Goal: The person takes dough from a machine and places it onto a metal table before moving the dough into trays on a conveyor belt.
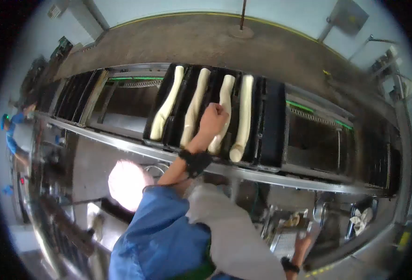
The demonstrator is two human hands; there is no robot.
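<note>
**Blue sleeve (161, 233) foremost; left hand (214, 120) at third dough rope (226, 88)**

The left hand's fingers curl in against the third dough rope from the left; whether they pinch it cannot be told. Four ropes lie side by side in black baking pans (275, 126) on the conveyor (122, 145). The right hand (303, 242), lower right, is blurred; its grip is indeterminable.

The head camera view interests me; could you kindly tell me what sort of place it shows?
Probably a bakery or similar food-production line: long, pale, dough-like rolls lie in black, rectangular trays set along a track with a long, silver metal rail.
</note>
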